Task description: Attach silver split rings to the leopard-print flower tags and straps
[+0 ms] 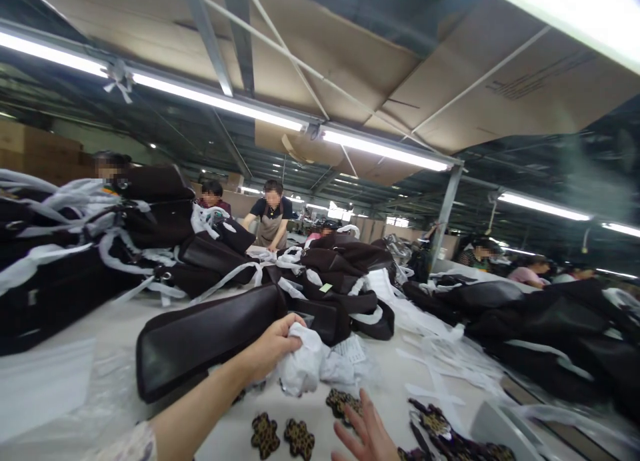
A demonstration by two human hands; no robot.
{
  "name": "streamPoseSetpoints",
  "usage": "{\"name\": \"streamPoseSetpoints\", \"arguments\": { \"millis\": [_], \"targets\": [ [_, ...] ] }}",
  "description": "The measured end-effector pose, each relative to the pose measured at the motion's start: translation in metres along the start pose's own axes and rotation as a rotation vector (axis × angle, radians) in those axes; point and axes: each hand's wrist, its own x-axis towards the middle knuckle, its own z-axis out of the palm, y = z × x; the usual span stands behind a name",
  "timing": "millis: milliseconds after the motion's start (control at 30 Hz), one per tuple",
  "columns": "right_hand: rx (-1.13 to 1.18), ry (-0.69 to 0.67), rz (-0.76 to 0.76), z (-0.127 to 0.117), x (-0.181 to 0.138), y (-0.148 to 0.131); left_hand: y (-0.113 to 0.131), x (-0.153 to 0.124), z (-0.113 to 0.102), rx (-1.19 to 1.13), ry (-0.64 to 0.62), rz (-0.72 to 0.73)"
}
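Factory floor, white worktable (115, 321) — L hand (273, 348) is clutching crumpled white paper wad (307, 368) beside long dark-brown leather bag (200, 341), lying crosswise. R hand (367, 434) is hovering w/ fingers spread — nearest leopard-print flower-shaped patch (341, 401), wad ahead-left.

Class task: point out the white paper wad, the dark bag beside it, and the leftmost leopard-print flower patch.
paper wad (303, 368): head view, its crumpled middle.
dark bag (200, 341): head view, its smooth side panel.
flower patch (265, 436): head view, its centre.
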Motion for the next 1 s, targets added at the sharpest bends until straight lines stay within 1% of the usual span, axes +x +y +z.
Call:
{"name": "streamPoseSetpoints", "arguments": {
  "millis": [33, 67, 133, 200, 267, 367, 467, 567, 667, 767, 833, 933, 1000],
  "targets": [
    [0.068, -0.045, 0.051, 0.009, -0.001, -0.007, -0.001, -0.01, 0.003, -0.045, -0.019, -0.019],
    [0.057, -0.119, 0.042, 0.018, -0.001, -0.013, -0.003, -0.019, 0.006, -0.082, -0.035, -0.037],
    [0.007, -0.168, -0.016, 0.034, 0.0, -0.021, -0.007, -0.034, 0.01, -0.13, -0.057, -0.067],
    [-0.071, -0.178, -0.07, 0.046, 0.002, -0.026, -0.01, -0.044, 0.01, -0.145, -0.06, -0.086],
    [-0.167, -0.17, -0.135, 0.052, 0.006, -0.031, -0.011, -0.05, 0.004, -0.129, -0.041, -0.078],
    [-0.328, -0.162, -0.306, 0.053, 0.009, -0.044, -0.006, -0.054, -0.013, -0.054, -0.011, -0.027],
    [-0.482, -0.192, -0.479, 0.054, 0.006, -0.059, 0.004, -0.053, -0.026, 0.03, -0.007, 0.016],
    [-0.606, -0.226, -0.56, 0.056, 0.001, -0.065, 0.012, -0.052, -0.03, 0.095, 0.006, 0.043],
    [-0.667, -0.202, -0.585, 0.053, -0.001, -0.062, 0.011, -0.06, -0.023, 0.193, -0.016, 0.04],
    [-0.682, -0.174, -0.585, 0.047, -0.002, -0.059, -0.001, -0.074, -0.008, 0.293, -0.043, 0.029],
    [-0.687, -0.174, -0.589, 0.042, -0.004, -0.059, -0.009, -0.081, 0.001, 0.341, -0.026, 0.025],
    [-0.708, -0.162, -0.623, 0.036, -0.009, -0.067, -0.013, -0.079, 0.005, 0.392, 0.035, 0.036],
    [-0.745, -0.166, -0.654, 0.033, -0.011, -0.074, -0.01, -0.071, 0.003, 0.404, 0.037, 0.051]
  ]
}}
